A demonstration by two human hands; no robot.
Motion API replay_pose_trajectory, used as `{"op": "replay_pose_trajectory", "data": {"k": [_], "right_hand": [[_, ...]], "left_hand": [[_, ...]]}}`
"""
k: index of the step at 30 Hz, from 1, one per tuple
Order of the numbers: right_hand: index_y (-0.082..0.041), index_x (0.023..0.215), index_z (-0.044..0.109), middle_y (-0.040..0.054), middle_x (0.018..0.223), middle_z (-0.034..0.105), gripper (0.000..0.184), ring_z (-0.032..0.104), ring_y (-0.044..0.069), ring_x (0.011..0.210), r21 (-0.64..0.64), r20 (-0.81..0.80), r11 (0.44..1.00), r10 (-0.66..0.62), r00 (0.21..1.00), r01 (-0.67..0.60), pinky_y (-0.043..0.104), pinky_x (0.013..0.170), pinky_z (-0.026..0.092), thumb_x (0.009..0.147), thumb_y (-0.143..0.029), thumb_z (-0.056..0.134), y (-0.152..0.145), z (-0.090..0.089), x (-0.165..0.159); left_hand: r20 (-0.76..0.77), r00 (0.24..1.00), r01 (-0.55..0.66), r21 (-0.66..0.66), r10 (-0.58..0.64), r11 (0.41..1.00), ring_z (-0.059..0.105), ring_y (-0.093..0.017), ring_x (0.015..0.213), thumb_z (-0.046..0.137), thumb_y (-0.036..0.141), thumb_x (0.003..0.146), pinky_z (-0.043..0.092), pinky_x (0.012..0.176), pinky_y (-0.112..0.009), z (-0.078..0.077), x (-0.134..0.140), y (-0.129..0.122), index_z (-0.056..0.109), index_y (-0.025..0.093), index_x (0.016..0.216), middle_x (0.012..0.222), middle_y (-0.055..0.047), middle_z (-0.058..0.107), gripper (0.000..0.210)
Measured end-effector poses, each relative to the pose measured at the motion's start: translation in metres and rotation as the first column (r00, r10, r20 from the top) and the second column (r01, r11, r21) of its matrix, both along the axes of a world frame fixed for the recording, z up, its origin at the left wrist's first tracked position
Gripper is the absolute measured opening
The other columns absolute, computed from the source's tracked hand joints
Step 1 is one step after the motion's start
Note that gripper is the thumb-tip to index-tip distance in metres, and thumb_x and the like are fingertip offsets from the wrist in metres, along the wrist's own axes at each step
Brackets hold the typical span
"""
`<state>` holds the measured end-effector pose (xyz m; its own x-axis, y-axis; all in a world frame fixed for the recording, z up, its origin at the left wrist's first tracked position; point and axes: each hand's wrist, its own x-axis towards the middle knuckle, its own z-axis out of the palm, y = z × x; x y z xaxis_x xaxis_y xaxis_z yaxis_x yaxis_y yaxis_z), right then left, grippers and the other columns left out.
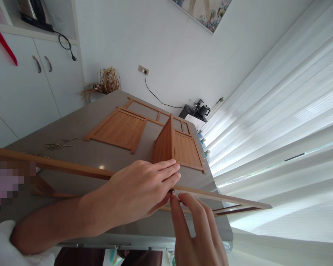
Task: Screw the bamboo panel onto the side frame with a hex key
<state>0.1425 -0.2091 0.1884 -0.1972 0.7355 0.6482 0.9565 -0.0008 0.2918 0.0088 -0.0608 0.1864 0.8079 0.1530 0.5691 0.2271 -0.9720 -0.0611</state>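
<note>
My left hand [144,183] lies across the joint where an upright wooden panel [165,142] meets a long wooden frame [80,169]. Its fingers are stretched together over the frame's top rail and touch the panel's near edge; the thumb is mostly hidden below. Right beside it, my right hand [197,221] pinches a small dark fastener [172,191] between thumb and forefinger, against the frame at that joint. Whether the fastener is a screw or a bolt cannot be made out. The frame stands on edge, running from the far left to its right end.
Several loose screws [54,146] lie on the grey table [77,125] at left. Flat on the table are a slatted panel [119,129], another panel [188,147] and an open frame [144,107]. Dried plants [109,81] stand behind; a white curtain [280,111] hangs at right.
</note>
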Motion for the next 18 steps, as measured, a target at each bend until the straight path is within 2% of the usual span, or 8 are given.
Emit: {"op": "replay_pose_trajectory", "data": {"k": [5,9,14,18], "right_hand": [[-0.015,0.112,0.073,0.0122,0.11,0.072,0.03,0.072,0.02,0.101,-0.014,0.021,1.0,-0.012,1.0,0.012,0.027,0.08,0.061,0.097,-0.004,0.049,-0.001,0.0,0.0],[-0.015,0.115,0.071,0.0115,0.11,0.071,0.03,0.071,0.019,0.099,-0.007,-0.048,1.0,-0.001,0.999,0.001,0.028,0.08,0.059,0.099,-0.005,0.048,-0.002,-0.004,0.005],[-0.017,0.12,0.07,0.0092,0.112,0.069,0.025,0.067,0.018,0.098,0.049,-0.138,0.999,0.018,0.99,-0.011,0.027,0.081,0.057,0.098,-0.009,0.061,-0.002,-0.015,0.01],[-0.017,0.117,0.071,0.0094,0.111,0.068,0.023,0.067,0.017,0.098,0.1,-0.178,0.994,0.05,0.983,-0.033,0.027,0.083,0.055,0.099,-0.008,0.061,-0.001,-0.019,0.008]], "left_hand": [[0.025,1.0,0.001,0.001,-0.001,1.0,0.06,-0.017,0.137,0.052,0.029,0.106,0.061,0.09,-0.035,-0.001,0.001,0.0,0.067,0.015,0.132,0.147,-0.005,0.064,0.033],[0.032,0.999,0.005,0.001,-0.005,1.0,0.06,-0.018,0.137,0.053,0.028,0.106,0.061,0.092,-0.035,-0.002,0.001,0.0,0.067,0.013,0.132,0.147,-0.006,0.064,0.033],[0.013,1.0,0.003,0.006,-0.003,1.0,0.058,-0.018,0.139,0.051,0.027,0.106,0.061,0.093,-0.035,-0.004,0.0,0.001,0.065,0.014,0.134,0.149,-0.006,0.063,0.033],[-0.005,1.0,0.002,0.001,-0.002,1.0,0.058,-0.018,0.14,0.048,0.027,0.107,0.062,0.093,-0.036,-0.005,0.001,0.001,0.064,0.014,0.134,0.15,-0.006,0.062,0.034]]}}
